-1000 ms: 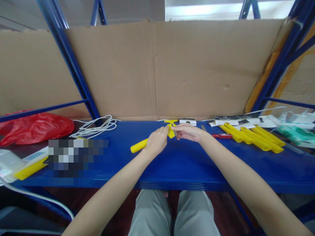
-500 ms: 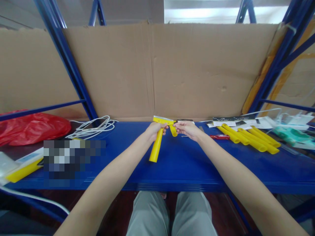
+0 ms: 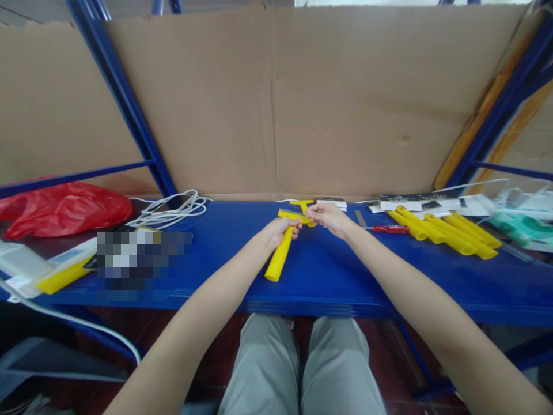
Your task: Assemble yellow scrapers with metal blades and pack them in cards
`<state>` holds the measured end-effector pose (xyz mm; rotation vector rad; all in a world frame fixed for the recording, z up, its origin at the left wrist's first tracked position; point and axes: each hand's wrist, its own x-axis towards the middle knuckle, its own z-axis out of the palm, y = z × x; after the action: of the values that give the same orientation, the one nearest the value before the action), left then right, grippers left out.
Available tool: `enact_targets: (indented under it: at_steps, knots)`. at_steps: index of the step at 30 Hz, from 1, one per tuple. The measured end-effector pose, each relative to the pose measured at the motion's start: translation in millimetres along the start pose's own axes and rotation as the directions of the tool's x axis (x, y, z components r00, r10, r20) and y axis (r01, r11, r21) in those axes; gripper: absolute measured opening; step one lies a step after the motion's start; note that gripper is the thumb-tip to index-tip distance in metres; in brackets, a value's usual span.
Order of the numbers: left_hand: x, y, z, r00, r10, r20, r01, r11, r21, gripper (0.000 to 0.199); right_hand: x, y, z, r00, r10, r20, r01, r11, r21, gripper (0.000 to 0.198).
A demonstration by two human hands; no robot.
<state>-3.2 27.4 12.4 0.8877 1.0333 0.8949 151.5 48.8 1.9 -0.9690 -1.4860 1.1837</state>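
Observation:
A yellow scraper point(image 3: 279, 257) with a T-shaped head and round handle is held over the blue table by my left hand point(image 3: 280, 230). Its fingers are closed around it where handle meets head, and the handle slants down toward me. At the right end of the head, the fingertips of my right hand point(image 3: 326, 218) are pinched together. Whatever they hold, if anything, is too small to make out. Just behind my hands lies a second yellow T-shaped scraper point(image 3: 301, 203), partly hidden. A red-handled screwdriver point(image 3: 390, 229) rests right of my right hand, near a thin metal strip point(image 3: 360, 218).
Several yellow tube handles point(image 3: 449, 233) lie at the right on the blue table point(image 3: 345, 282), beside black-and-white packaging point(image 3: 401, 202). To the left are a coiled white cable point(image 3: 181, 210), a red plastic bag point(image 3: 69, 207) and a blurred-out item point(image 3: 133, 259). Cardboard point(image 3: 345, 104) stands behind.
My view has tipped downward. The scraper's head has turned a little in my left hand, and my right fingers have come in to its right end.

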Motion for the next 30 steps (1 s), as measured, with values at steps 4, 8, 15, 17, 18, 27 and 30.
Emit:
enact_targets:
  at_steps: [4,8,15,17,18,27,30]
  knots:
    - [-1,-2,3,1.0,0.019,-0.015,-0.02,0.999,-0.028,0.024,2,4,4,0.995,-0.081,-0.055,0.071,0.983,-0.167,0.004]
    - [-1,-2,5,0.998,0.051,-0.025,-0.052,0.997,-0.056,0.025,2,4,6,0.989,-0.119,-0.092,0.089,0.957,-0.276,0.007]
    - [-2,-2,7,0.999,0.037,-0.025,-0.039,0.996,-0.083,0.024,4,9,6,0.978,-0.137,-0.154,0.085,0.949,-0.304,0.002]
    - [-3,-2,8,0.999,0.042,-0.027,-0.044,0.996,-0.081,0.026,4,10,6,0.977,-0.131,-0.166,0.08,0.956,-0.281,0.003]
    - [-4,-2,8,0.999,0.044,-0.027,-0.046,0.996,-0.082,0.026,5,11,7,0.977,-0.125,-0.172,0.074,0.96,-0.271,0.004]
    - [-2,-4,9,0.999,0.046,-0.02,-0.048,0.995,-0.085,0.026,5,12,9,0.977,-0.098,-0.187,0.055,0.973,-0.224,0.003]
    - [0,-4,8,0.999,0.038,-0.013,-0.039,0.995,-0.09,0.026,6,13,9,0.976,-0.118,-0.181,0.071,0.966,-0.248,0.003]
